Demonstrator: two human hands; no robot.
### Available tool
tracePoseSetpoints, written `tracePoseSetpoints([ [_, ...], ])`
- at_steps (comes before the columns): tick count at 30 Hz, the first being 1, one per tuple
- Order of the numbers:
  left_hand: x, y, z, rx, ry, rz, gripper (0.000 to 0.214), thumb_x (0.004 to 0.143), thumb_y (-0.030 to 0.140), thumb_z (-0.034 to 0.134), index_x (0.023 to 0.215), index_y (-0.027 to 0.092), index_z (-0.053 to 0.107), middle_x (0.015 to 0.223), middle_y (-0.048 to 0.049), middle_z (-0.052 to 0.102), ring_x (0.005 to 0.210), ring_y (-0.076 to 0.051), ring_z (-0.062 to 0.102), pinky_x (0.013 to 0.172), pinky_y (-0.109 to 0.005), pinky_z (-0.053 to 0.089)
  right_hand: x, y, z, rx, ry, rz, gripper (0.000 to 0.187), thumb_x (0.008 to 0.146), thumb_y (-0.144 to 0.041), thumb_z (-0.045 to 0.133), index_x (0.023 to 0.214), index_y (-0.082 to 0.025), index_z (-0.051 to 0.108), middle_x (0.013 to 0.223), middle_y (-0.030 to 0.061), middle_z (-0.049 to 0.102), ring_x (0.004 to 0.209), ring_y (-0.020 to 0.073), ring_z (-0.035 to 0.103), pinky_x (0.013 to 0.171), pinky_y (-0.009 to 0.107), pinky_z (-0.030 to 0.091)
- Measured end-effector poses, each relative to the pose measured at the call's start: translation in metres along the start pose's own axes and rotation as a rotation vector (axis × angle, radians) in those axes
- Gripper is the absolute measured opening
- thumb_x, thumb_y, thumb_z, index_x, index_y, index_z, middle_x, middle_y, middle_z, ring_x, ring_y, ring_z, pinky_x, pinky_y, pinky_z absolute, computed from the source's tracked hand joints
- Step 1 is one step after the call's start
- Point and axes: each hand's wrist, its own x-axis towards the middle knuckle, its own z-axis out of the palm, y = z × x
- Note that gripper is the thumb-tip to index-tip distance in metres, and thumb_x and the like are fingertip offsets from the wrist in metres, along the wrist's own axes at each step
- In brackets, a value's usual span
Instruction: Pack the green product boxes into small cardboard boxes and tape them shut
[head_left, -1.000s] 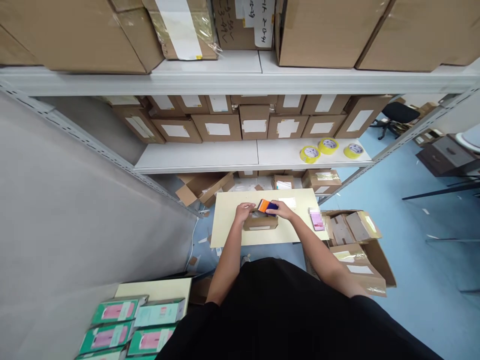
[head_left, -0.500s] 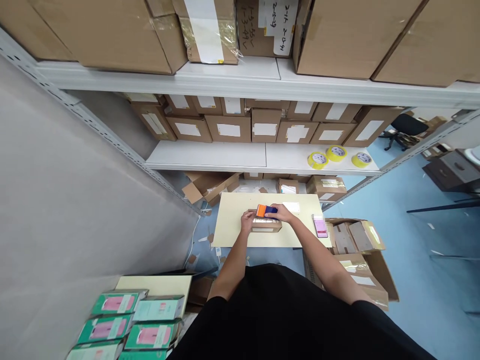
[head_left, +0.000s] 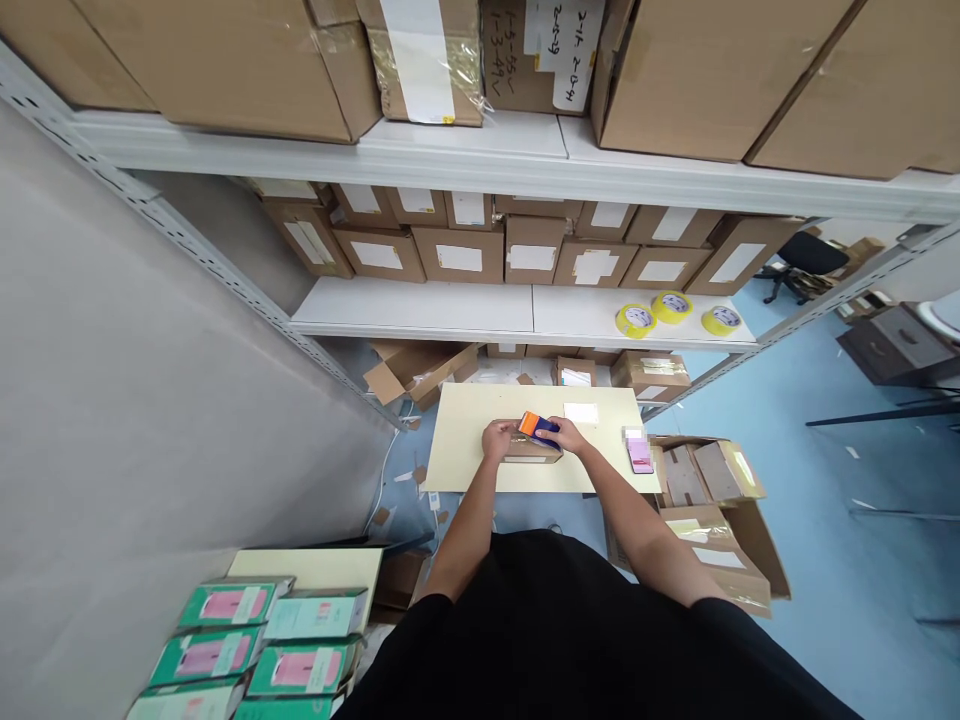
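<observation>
A small brown cardboard box point(head_left: 534, 455) lies on a pale yellow table point(head_left: 465, 450) below me. My left hand point(head_left: 496, 439) is closed on the box's left end. My right hand point(head_left: 564, 435) grips an orange and blue tape dispenser point(head_left: 538, 427) that rests on top of the box. A white label point(head_left: 581, 413) lies on the table just beyond the box. A pink phone point(head_left: 640, 452) sits near the table's right edge.
Grey metal shelves hold many labelled cardboard boxes point(head_left: 459, 257). Three yellow tape rolls point(head_left: 670, 306) sit on the lower shelf. Open cartons point(head_left: 712, 500) stand on the blue floor at right. Green and pink packets point(head_left: 255, 640) are stacked at lower left. A grey wall point(head_left: 112, 420) is close on the left.
My right hand has tilted and drawn the tape dispenser slightly right along the box top. My left hand stays on the box's left end. The view rose a little.
</observation>
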Motion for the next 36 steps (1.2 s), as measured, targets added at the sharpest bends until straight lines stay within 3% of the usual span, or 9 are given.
tracePoseSetpoints([
  [5, 0.014, -0.004, -0.017, -0.052, -0.017, -0.07, 0.014, 0.082, 0.03, 0.072, 0.081, 0.021, 0.083, 0.079, -0.006, 0.079, 0.074, -0.02, 0.071, 0.074, -0.031, 0.056, 0.005, -0.003, 0.0, 0.009, -0.074, -0.003, 0.056, 0.063, -0.071, 0.082, 0.083, -0.022, 0.066, 0.08, -0.0018, 0.066, 0.079, 0.0202, 0.06, 0.075, 0.031, 0.047],
  [11, 0.031, -0.025, -0.074, -0.112, 0.072, -0.142, 0.022, 0.073, 0.04, 0.076, 0.069, 0.018, 0.076, 0.059, -0.0009, 0.066, 0.058, -0.013, 0.057, 0.06, -0.025, 0.047, 0.01, 0.002, -0.003, -0.034, -0.069, 0.009, 0.054, 0.062, -0.071, 0.082, 0.076, -0.021, 0.064, 0.074, -0.0028, 0.062, 0.073, 0.0185, 0.056, 0.069, 0.029, 0.044],
  [14, 0.031, -0.039, -0.088, -0.142, 0.06, -0.173, 0.027, 0.066, 0.044, 0.081, 0.065, 0.017, 0.073, 0.054, 0.0008, 0.06, 0.054, -0.012, 0.052, 0.056, -0.025, 0.043, 0.011, 0.005, -0.003, -0.055, -0.075, 0.013, 0.053, 0.062, -0.069, 0.083, 0.079, -0.021, 0.067, 0.076, -0.0023, 0.063, 0.075, 0.0191, 0.058, 0.07, 0.03, 0.044],
  [24, 0.027, -0.066, -0.071, -0.176, -0.011, -0.284, 0.037, 0.061, 0.05, 0.086, 0.063, 0.016, 0.072, 0.052, 0.0015, 0.057, 0.054, -0.012, 0.052, 0.056, -0.026, 0.043, 0.01, 0.008, 0.004, -0.082, -0.054, 0.044, 0.052, 0.063, -0.068, 0.084, 0.086, -0.022, 0.072, 0.082, -0.0005, 0.07, 0.08, 0.0218, 0.064, 0.073, 0.032, 0.049],
  [33, 0.011, -0.06, -0.037, -0.19, -0.099, -0.348, 0.041, 0.081, 0.059, 0.076, 0.075, 0.019, 0.072, 0.063, -0.0023, 0.065, 0.067, -0.015, 0.063, 0.071, -0.031, 0.052, 0.012, 0.015, 0.01, -0.115, -0.03, 0.046, 0.049, 0.065, -0.065, 0.083, 0.087, -0.022, 0.072, 0.08, -0.0011, 0.07, 0.077, 0.0209, 0.063, 0.072, 0.032, 0.049],
  [36, -0.001, -0.058, -0.032, -0.179, -0.092, -0.3, 0.04, 0.083, 0.061, 0.075, 0.083, 0.021, 0.071, 0.07, -0.0031, 0.068, 0.073, -0.015, 0.065, 0.077, -0.03, 0.052, 0.013, 0.016, 0.009, -0.12, -0.03, 0.043, 0.048, 0.068, -0.065, 0.082, 0.085, -0.022, 0.071, 0.08, -0.0014, 0.07, 0.077, 0.0202, 0.063, 0.072, 0.031, 0.049],
])
